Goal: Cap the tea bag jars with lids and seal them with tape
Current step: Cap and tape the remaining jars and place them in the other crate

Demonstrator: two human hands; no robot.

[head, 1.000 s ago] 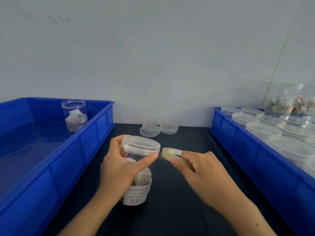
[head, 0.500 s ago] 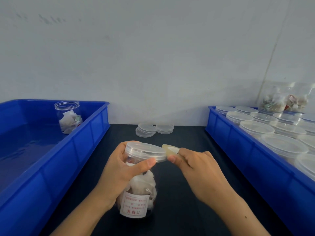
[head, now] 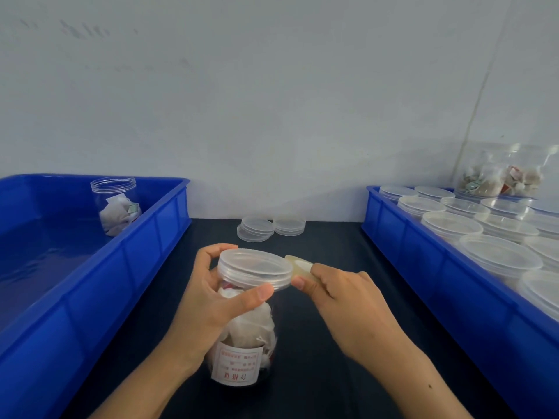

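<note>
The tea bag jar (head: 245, 334) stands on the dark worktop (head: 317, 373) between two blue bins, its clear lid (head: 255, 267) on. The left hand (head: 208, 300) grips its neck, thumb beneath the rim; the right hand (head: 348, 300) pinches a tape roll (head: 299, 266) against the lid's edge.

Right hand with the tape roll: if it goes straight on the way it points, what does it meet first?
Most likely the lid rim of the held jar: the right hand points its tape roll leftward, already at that rim.
</note>
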